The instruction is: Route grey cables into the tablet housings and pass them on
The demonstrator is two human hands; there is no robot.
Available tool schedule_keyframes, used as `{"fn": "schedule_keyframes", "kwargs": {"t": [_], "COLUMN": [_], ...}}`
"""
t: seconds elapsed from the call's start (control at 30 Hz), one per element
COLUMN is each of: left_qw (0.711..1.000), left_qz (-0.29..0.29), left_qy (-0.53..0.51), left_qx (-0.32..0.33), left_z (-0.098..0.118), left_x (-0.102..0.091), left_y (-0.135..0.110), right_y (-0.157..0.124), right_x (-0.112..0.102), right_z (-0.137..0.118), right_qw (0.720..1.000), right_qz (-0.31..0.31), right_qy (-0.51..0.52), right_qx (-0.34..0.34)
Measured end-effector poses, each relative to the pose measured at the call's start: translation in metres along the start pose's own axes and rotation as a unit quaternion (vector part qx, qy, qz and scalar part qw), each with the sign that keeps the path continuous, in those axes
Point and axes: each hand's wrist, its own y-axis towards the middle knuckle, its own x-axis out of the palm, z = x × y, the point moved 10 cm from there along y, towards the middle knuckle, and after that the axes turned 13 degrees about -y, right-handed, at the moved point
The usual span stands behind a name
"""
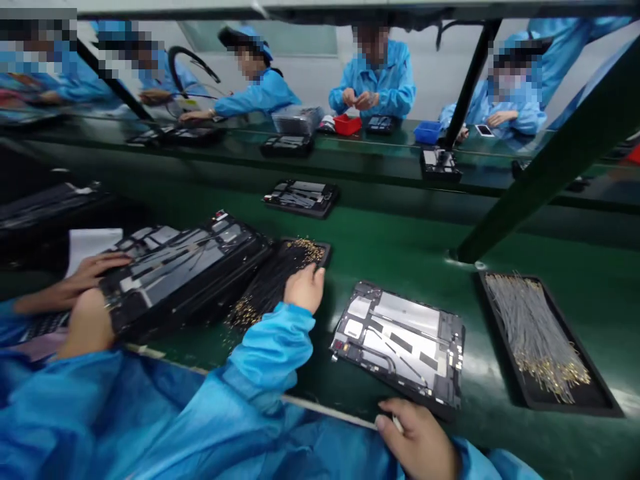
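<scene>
My left hand (pixel 305 287) is closed over the right side of a black tray (pixel 325 253) of thin black cables (pixel 273 270) with gold ends. Its fingertips are hidden, so I cannot tell if a cable is between them. At the table's front edge, my right hand (pixel 420 437) is closed on a small whitish thing (pixel 398 424), mostly hidden by the fingers. Just beyond that hand lies an open tablet housing (pixel 400 337), silver and black inside, on a dark tray. To its right, grey cables (pixel 537 333) with gold ends fill another black tray (pixel 600 400).
At left, a co-worker's hands (pixel 87 280) are at a stack of trays with tablet housings (pixel 185 260). Another tablet housing (pixel 303 197) lies farther back. A green slanted post (pixel 540 173) rises at right. Several people in blue work across the bench, near red (pixel 347 125) and blue bins (pixel 427 132).
</scene>
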Motion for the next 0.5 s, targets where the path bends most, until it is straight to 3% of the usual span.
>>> {"fn": "schedule_keyframes", "kwargs": {"t": [0.1,0.2,0.3,0.5], "left_qw": [0.991,0.990,0.991,0.994], "left_qz": [0.035,0.022,0.029,0.017], "left_qy": [0.108,0.114,0.117,0.098], "left_qx": [-0.067,-0.075,-0.065,0.032], "left_z": [-0.046,-0.063,-0.059,-0.025], "left_x": [-0.021,-0.025,-0.029,-0.036], "left_y": [0.013,0.021,0.024,0.017], "right_y": [0.008,0.009,0.008,0.011], "right_x": [-0.003,-0.005,-0.004,-0.012], "right_z": [0.001,0.003,0.006,0.010], "right_qw": [0.999,0.997,0.996,0.992], "right_qz": [-0.004,0.007,0.007,0.058], "right_qy": [0.027,0.048,0.054,0.069], "right_qx": [0.032,0.056,0.078,0.085]}}
